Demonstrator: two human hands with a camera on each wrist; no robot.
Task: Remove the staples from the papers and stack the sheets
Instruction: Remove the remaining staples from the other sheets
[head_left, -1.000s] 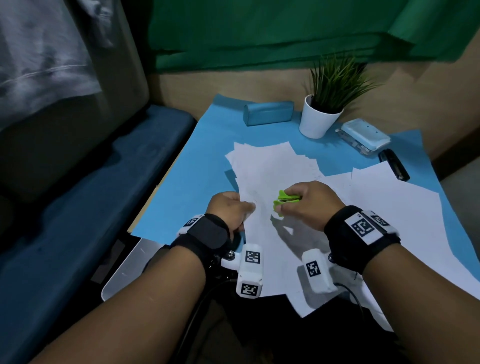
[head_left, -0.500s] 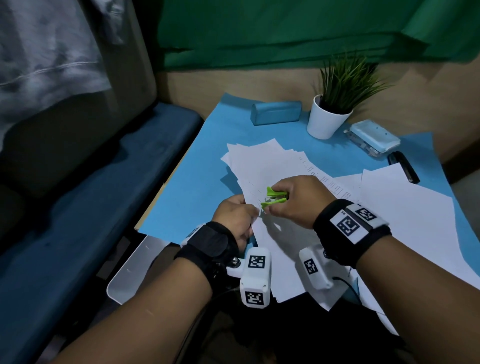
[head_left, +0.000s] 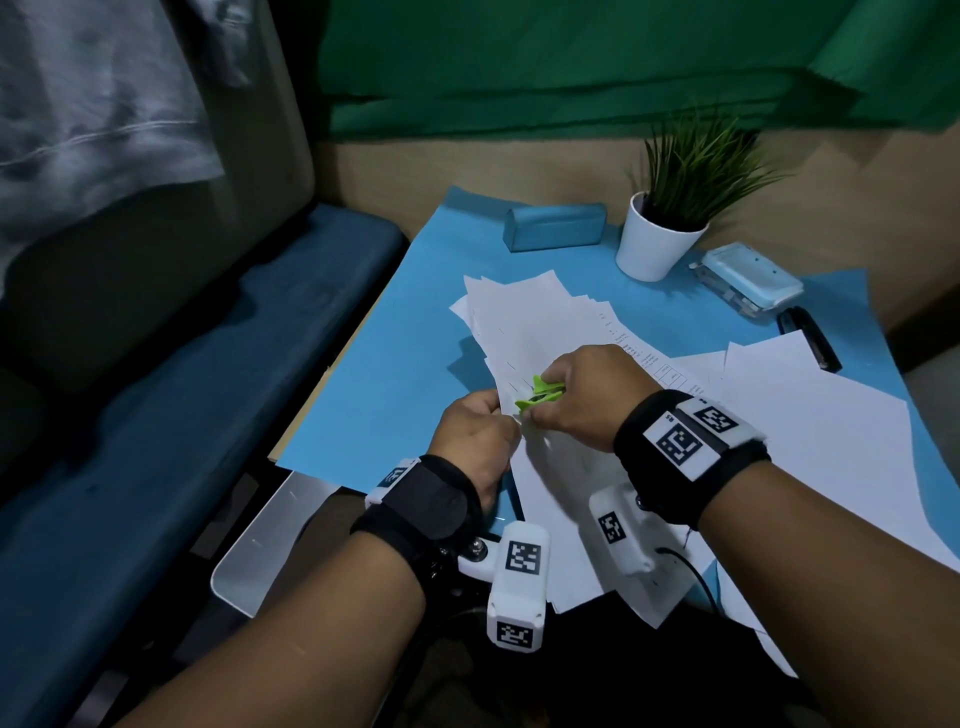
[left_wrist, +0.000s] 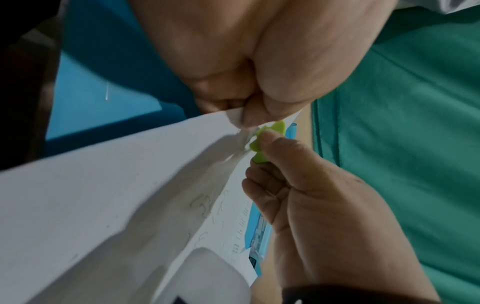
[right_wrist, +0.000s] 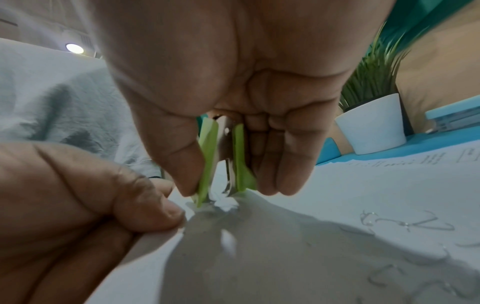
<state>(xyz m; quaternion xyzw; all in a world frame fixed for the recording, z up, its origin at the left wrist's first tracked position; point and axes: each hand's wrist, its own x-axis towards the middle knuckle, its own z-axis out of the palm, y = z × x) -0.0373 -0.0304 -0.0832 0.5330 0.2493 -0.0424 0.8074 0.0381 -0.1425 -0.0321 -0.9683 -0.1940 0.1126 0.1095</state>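
My left hand (head_left: 480, 434) pinches the corner of a stapled set of white sheets (head_left: 561, 478), lifted off the blue mat; the pinch also shows in the left wrist view (left_wrist: 249, 115). My right hand (head_left: 582, 395) grips a green staple remover (head_left: 537, 396) between thumb and fingers. Its metal claws (right_wrist: 228, 185) bite into the crumpled paper corner (right_wrist: 226, 202) right beside my left thumb (right_wrist: 155, 214). The staple itself is hidden. Several pulled staples (right_wrist: 405, 223) lie loose on the sheet. A fanned pile of sheets (head_left: 524, 312) lies beyond my hands.
More loose white sheets (head_left: 821, 431) cover the right of the blue mat (head_left: 395, 374). At the back stand a blue case (head_left: 555, 226), a white potted plant (head_left: 657, 244), a light blue stapler (head_left: 748, 278) and a black stapler (head_left: 810, 345). A blue bench (head_left: 182, 415) lies left.
Both hands have drawn together at the paper's corner. The staple remover has come down from above the sheet onto the corner held by my left hand.
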